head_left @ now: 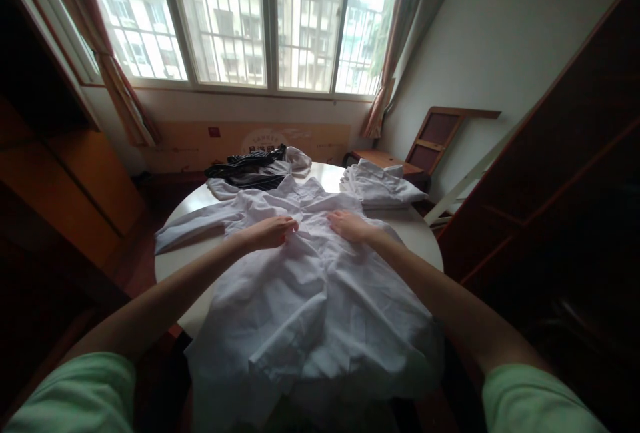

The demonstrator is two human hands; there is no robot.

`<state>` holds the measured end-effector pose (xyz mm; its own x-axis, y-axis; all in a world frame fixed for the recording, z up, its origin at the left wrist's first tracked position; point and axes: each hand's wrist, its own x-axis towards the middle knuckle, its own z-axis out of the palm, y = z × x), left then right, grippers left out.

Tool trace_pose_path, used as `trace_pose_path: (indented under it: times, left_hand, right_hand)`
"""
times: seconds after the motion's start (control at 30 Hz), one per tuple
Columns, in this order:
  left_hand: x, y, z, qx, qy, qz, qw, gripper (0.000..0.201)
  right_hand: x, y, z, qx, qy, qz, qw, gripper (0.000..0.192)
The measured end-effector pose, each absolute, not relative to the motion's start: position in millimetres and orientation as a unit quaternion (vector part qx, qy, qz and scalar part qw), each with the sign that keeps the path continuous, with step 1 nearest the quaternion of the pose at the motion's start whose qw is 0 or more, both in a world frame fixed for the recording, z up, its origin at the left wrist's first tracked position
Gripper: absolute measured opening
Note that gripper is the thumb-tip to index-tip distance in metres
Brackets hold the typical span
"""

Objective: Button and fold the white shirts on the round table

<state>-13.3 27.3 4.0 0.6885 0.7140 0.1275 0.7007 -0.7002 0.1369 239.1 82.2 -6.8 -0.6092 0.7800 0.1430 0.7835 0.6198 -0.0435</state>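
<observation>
A white long-sleeved shirt (320,286) lies spread over a round white table (185,210), its collar at the far side and its hem hanging over the near edge. One sleeve stretches out to the left. My left hand (277,230) is closed on the cloth left of the front placket, below the collar. Opposite it, my right hand (349,226) has its fingers curled into the shirt front, gripping the fabric. Both hands are at chest level of the shirt, a short gap apart.
A stack of folded white clothes (383,183) sits at the table's right rear. Dark striped and pale clothes (255,170) are heaped at the left rear. Behind the table are a wooden chair (435,133), a large printed carton (200,143) and a barred window (230,20).
</observation>
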Motion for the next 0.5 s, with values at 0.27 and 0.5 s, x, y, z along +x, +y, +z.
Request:
trace_pose_path:
  times: [0.27,0.5]
  left_hand:
    - [-36.1,9.7,21.1,0.903,0.419,0.037,0.091,0.023]
    - [-10.2,39.2,4.9,0.836,0.53,0.074,0.124,0.02]
  right_hand:
    - [242.0,78.3,-22.0,-0.472,-0.88,-0.031,0.038,0.034]
    - [192.0,66.6,-2.5,-0.503,-0.858,0.012,0.101,0.029]
